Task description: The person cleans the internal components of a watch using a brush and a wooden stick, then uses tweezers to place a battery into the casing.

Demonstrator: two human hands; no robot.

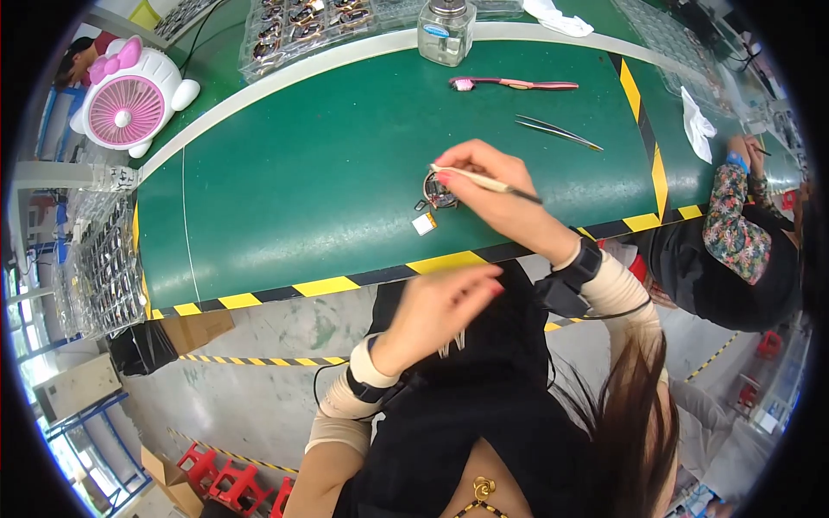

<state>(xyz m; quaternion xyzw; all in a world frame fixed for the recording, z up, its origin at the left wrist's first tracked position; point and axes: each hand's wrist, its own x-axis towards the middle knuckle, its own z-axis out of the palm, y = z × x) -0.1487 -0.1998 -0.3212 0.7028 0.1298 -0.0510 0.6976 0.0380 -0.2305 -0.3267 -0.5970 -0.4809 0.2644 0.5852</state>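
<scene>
- Round part point(441, 190): small, dark, wired; on green table point(302, 181) near its front edge, under right-hand fingertips.
- White pouch point(424, 224): flat, yellowish strip at one end, just below round part; small dark piece point(420, 205) between.
- Right hand point(516, 214): thumb and fingers pinching pale stick point(490, 183), dark end toward the right; other end over round part's upper rim.
- Left hand point(432, 312): fingers loosely bent, at table's front edge, blurred; can't tell if gripping anything.
- Tweezers point(560, 132): on table, up and right of right hand.
- Toothbrush point(527, 85): pink, lying beyond tweezers, bristles at left.
- Glass jar point(446, 39): upright, at table's far rail.
- Fan point(125, 112): pink and white, far left.
- Co-worker's flowered sleeve point(736, 226): right side.
- Striped tape point(325, 287): yellow-black, along front edge.
</scene>
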